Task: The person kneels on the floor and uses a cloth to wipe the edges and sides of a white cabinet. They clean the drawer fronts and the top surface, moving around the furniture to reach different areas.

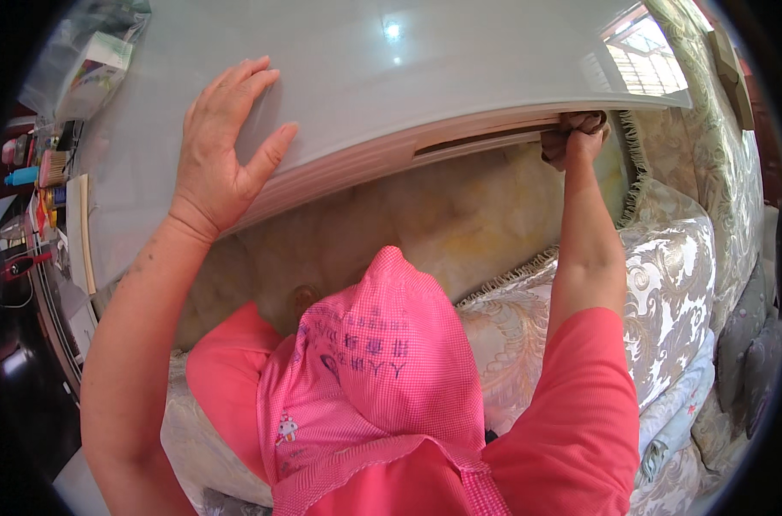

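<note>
My left hand (226, 145) lies on the glossy pale tabletop (391, 77), fingers apart and nothing held. At the table's front right, my right hand (584, 145) grips a brown cloth (554, 147), pressed against the table's side just under the top. Some of its fingers are hidden by the cloth. Left of that hand, a long dark slot (481, 140) runs along the table's pale front.
A sofa with a patterned, fringed cover (668, 290) stands close at the right. At the far left are a box in clear plastic (97, 71), a brush (53, 169) and other small items. A marbled floor (391, 213) shows below the table.
</note>
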### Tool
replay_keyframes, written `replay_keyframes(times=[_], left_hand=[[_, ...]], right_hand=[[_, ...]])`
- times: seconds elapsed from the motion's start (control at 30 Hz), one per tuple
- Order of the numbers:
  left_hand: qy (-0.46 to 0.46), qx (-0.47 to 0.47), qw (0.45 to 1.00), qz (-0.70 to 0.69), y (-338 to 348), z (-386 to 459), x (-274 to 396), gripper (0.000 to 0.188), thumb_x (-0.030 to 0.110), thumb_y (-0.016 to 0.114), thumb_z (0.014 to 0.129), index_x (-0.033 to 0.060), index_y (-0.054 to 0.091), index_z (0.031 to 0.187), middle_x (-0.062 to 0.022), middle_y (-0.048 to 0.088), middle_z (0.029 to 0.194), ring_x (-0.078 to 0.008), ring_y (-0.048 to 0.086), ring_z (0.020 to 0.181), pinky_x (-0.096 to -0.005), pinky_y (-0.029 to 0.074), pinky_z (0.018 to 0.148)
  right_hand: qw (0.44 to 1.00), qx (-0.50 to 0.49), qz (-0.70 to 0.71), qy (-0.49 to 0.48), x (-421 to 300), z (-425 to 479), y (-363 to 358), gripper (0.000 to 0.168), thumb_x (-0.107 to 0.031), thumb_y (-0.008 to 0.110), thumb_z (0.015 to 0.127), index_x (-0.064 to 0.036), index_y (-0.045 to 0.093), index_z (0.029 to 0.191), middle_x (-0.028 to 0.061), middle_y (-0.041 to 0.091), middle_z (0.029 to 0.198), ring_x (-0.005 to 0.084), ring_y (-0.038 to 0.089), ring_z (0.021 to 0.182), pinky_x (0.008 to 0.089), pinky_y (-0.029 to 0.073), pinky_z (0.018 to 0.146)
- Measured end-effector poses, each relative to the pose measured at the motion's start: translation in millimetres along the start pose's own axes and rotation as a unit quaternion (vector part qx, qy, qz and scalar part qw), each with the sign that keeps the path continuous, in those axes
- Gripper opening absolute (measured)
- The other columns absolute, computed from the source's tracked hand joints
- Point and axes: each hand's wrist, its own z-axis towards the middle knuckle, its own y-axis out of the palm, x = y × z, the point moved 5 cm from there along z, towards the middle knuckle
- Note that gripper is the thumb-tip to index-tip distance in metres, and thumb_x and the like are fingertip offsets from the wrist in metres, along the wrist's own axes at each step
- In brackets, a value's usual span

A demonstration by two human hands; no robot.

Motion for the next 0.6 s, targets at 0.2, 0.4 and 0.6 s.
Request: replay_keyframes(times=[0.2, 0.4, 0.6], left_hand=[[0.0, 0.008, 1.0, 0.027, -1.3, -1.7, 0.6, 0.046, 0.033, 0.062, 0.083, 0.0092, 0.053, 0.121, -0.0077, 0.051, 0.131, -0.0286, 0.044, 0.123, -0.0413, 0.031, 0.103], [0.003, 0.015, 1.0, 0.013, 1.6, -0.5, -1.9, 0.044, 0.031, 0.062, 0.083, 0.0093, 0.054, 0.12, -0.0075, 0.051, 0.13, -0.0281, 0.044, 0.123, -0.0406, 0.031, 0.104], [-0.008, 0.015, 1.0, 0.01, -0.7, -1.4, -4.2, 0.044, 0.031, 0.062, 0.083, 0.0092, 0.054, 0.121, -0.0074, 0.052, 0.13, -0.0276, 0.044, 0.123, -0.0403, 0.031, 0.104]], right_hand=[[0.997, -0.001, -0.01, 0.078, -41.3, -121.8, 54.7, 0.028, -0.015, 0.056, 0.082, -0.001, 0.057, 0.107, 0.0084, 0.059, 0.101, 0.0195, 0.052, 0.089, 0.0354, 0.045, 0.083], [0.974, -0.014, 0.211, 0.084, -95.4, -283.6, 137.9, 0.033, 0.0, 0.053, 0.075, -0.002, 0.054, 0.108, 0.0056, 0.058, 0.1, 0.0182, 0.052, 0.097, 0.0311, 0.04, 0.09], [0.833, -0.061, 0.387, 0.391, -65.4, -296.3, 149.3, 0.031, -0.002, 0.051, 0.07, -0.004, 0.053, 0.101, 0.005, 0.053, 0.097, 0.021, 0.048, 0.099, 0.0329, 0.039, 0.093]])
